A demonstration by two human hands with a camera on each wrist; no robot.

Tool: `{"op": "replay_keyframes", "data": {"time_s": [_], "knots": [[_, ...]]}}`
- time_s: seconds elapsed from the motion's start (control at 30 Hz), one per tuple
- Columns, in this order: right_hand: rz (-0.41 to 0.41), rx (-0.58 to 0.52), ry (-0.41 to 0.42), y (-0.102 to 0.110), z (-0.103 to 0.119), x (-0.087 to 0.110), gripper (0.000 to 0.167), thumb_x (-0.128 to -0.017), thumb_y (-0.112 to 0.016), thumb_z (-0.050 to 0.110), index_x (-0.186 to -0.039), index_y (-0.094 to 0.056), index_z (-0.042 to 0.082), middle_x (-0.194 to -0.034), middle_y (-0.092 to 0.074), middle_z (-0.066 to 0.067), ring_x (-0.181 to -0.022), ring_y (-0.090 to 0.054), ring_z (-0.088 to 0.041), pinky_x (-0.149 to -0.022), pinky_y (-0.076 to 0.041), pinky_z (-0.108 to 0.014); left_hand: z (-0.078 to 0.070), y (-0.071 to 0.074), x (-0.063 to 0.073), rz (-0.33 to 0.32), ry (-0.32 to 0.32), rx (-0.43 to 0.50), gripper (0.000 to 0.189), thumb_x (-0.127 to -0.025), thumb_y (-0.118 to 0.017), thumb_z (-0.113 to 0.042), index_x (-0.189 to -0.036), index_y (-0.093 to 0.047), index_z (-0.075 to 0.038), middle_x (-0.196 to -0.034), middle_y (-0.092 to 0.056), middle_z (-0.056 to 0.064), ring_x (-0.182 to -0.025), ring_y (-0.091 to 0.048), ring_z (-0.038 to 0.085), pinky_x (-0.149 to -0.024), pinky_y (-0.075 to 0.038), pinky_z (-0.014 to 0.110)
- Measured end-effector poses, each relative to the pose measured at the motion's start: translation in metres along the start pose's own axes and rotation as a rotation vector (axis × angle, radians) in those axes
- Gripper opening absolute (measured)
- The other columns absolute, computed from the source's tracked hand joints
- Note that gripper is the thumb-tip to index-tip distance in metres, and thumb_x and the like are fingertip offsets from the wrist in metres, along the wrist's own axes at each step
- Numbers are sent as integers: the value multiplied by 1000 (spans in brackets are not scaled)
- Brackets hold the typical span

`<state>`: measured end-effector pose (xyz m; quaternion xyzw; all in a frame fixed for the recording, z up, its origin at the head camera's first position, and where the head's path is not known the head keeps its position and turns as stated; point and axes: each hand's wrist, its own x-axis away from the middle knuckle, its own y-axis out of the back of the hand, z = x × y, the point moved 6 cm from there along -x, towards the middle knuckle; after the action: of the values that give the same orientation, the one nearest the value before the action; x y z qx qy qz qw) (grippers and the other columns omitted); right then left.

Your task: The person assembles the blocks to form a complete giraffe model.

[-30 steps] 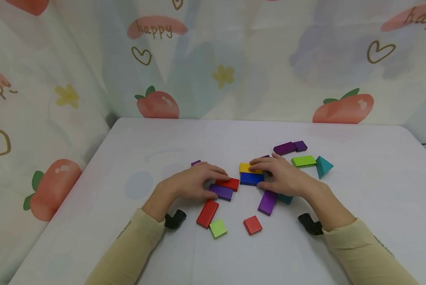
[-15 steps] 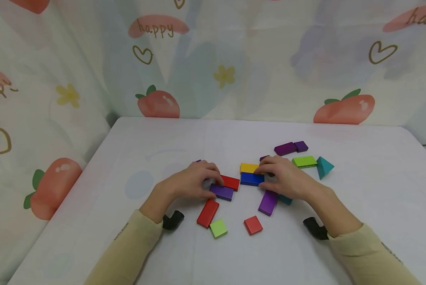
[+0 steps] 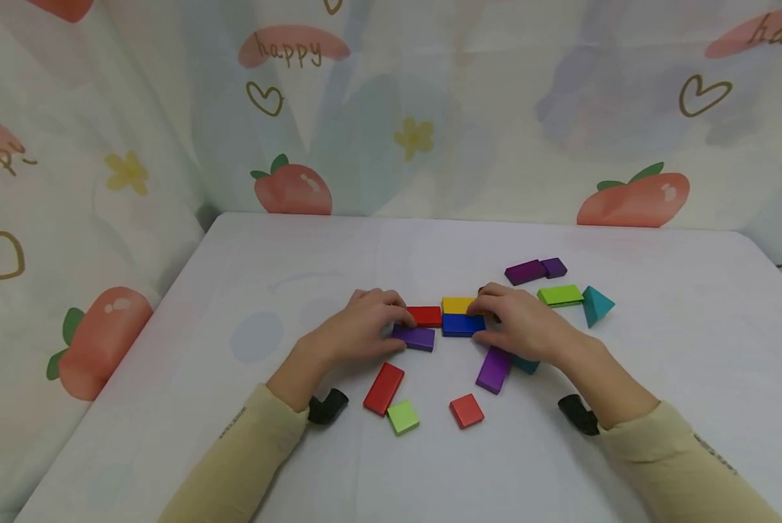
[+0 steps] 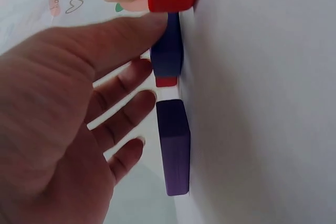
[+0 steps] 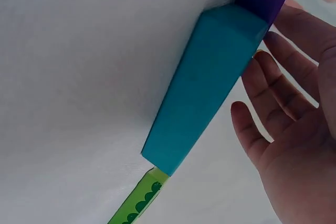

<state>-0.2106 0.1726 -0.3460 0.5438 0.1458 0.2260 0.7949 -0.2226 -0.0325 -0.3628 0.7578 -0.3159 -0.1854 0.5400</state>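
Note:
My left hand [image 3: 368, 323] grips a red block [image 3: 425, 316] and a purple block [image 3: 414, 338] by their left ends, thumb on the near side and fingers on the far side. In the left wrist view, the thumb touches the purple block [image 4: 168, 51]. My right hand [image 3: 525, 319] holds a yellow block [image 3: 458, 305] and a blue block [image 3: 461, 325] at their right ends. The red block's right end meets this yellow and blue pair. Right fingertips are partly hidden in the right wrist view, behind a teal block [image 5: 205, 87].
Nearer lie a red block [image 3: 384, 388], a light green square [image 3: 403, 418], a red square [image 3: 466, 411] and a purple block [image 3: 494, 370]. Dark purple blocks [image 3: 525, 272], a green block [image 3: 560, 296] and a teal triangle [image 3: 597, 306] are at right. Another purple block [image 4: 174, 150] stands beyond the left hand.
The left hand has shifted the red and purple blocks right and slightly away; they have straightened, and the red one has closed the gap to the yellow and blue pair. The right hand barely moved.

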Motion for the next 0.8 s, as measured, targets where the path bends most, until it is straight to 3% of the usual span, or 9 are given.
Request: {"op": "replay_keyframes", "data": {"time_s": [0.13, 0.33, 0.57, 0.8], "knots": [[18, 11, -23, -1, 2, -1, 32, -88, -80, 16, -116, -71, 4, -116, -60, -12, -107, -60, -30, -94, -53, -47, 0, 0, -1, -12, 19, -22, 32, -91, -78, -26, -122, -73, -20, -123, -61, 0, -118, -51, 18, -106, -34, 45], [67, 22, -66, 0, 4, 3, 32, -86, -82, 18, -114, -72, 6, -110, -64, -9, -105, -61, -30, -92, -53, -49, 0, -2, 1, 36, 38, -33, 35, -90, -79, -30, -123, -72, -23, -121, -64, -4, -118, -51, 16, -103, -33, 47], [106, -75, -65, -4, 9, 11, 34, -86, -82, 16, -116, -72, 5, -105, -64, -3, -99, -62, -23, -89, -55, -43, -2, -2, 4, 59, 41, 41, 37, -89, -80, -27, -124, -72, -21, -119, -66, -4, -117, -57, 13, -103, -31, 47], [111, -109, -65, -8, 12, 22, 34, -86, -83, 19, -115, -73, 6, -107, -66, -3, -99, -62, -22, -89, -55, -44, -1, -4, 6, 70, 17, 100, 39, -88, -81, -25, -125, -71, -18, -119, -67, -4, -115, -58, 13, -105, -36, 44]]}}
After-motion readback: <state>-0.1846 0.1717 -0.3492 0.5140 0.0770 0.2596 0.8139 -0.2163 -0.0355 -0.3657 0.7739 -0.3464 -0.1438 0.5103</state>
